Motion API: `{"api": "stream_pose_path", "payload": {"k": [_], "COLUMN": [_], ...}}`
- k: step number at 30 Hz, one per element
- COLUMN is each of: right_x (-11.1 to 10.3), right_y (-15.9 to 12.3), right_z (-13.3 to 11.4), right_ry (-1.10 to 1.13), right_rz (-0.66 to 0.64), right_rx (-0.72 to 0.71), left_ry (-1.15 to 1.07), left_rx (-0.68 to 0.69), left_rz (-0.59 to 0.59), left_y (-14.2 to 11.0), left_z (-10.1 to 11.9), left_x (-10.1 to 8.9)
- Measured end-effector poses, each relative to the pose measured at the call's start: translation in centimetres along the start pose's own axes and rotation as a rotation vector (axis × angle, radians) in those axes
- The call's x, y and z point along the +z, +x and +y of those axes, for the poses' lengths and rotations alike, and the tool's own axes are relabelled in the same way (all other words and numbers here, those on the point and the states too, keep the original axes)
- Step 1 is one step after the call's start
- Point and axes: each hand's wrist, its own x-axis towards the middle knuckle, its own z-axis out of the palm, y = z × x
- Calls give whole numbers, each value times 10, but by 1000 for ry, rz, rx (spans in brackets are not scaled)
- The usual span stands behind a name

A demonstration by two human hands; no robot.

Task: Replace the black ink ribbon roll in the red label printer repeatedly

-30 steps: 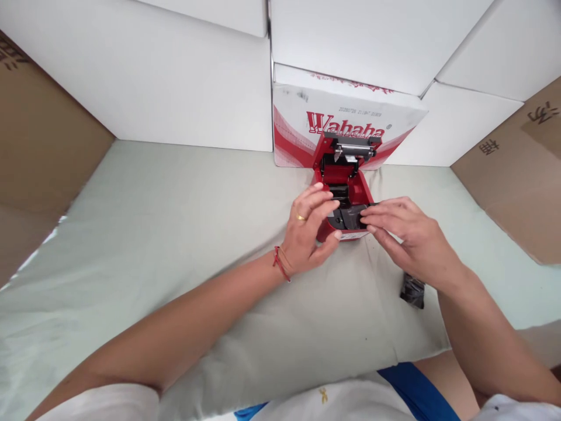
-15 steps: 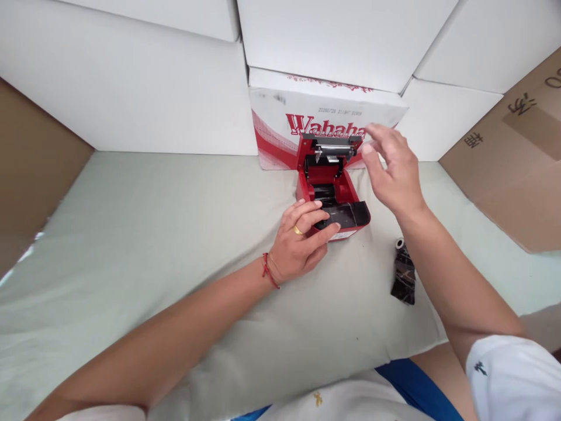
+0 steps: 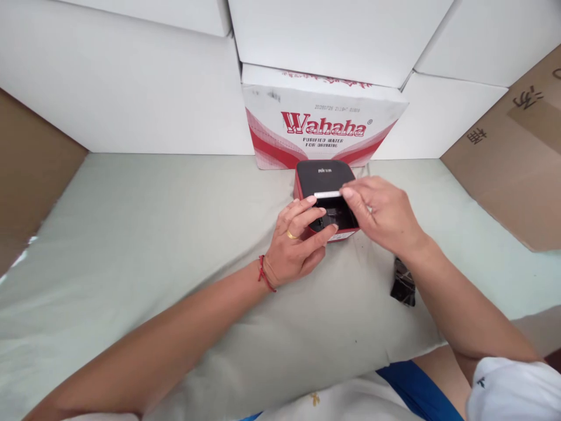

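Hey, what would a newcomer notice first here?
Probably the bold red lettering on the Wahaha carton, among white boxes at the back. In front sits a red-and-black device, left hand at its near left, right hand at its right. A black strip lies nearer, to the right.

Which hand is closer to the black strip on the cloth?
Right. The right hand is at the right of the black-topped device, beyond the black strip; the left hand, at the device's left front, is farther.
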Motion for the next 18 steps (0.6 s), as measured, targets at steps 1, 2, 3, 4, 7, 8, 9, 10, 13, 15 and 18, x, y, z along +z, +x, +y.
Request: {"api": "stream_pose_path", "payload": {"k": [1, 2, 3, 4, 7, 8, 9, 10, 13, 15, 18], "right_x": [2, 5, 8, 10, 15, 16, 17, 17, 18, 18, 19], "right_y": [-7, -12, -16, -19, -22, -23, -24, -25, -27, -28, -26], "right_z": [-2, -4, -5, -7, -10, -10, -10, -10, -9, -7, -5], "right_ry": [-20, -40, -58, -73, -96, -100, -102, -103, -99, -93, -72], "right_rz": [-7, -4, 5, 16, 28, 32, 37, 45, 63, 62, 72], "right_rx": [10, 19, 32, 45, 76, 79, 78, 74, 59, 54, 62], "left_ry": [9, 13, 9, -2, -68, -93, -117, -139, -194, -248, -377], "left_rx": [6, 16, 27, 31, -48, -102, -156, -199, -267, -303, -407], "left_rz": [0, 3, 8, 13, -7, -27, -52, -75, -110, -100, -62], "left_y": [0, 1, 1, 2, 5, 6, 7, 8, 8, 9, 13], "left_z": [0, 0, 0, 0, 0, -1, -1, -2, -3, -2, -2], "left_x": [0, 0, -1, -1, -5, -7, -8, -10, -14, -15, -14]}}
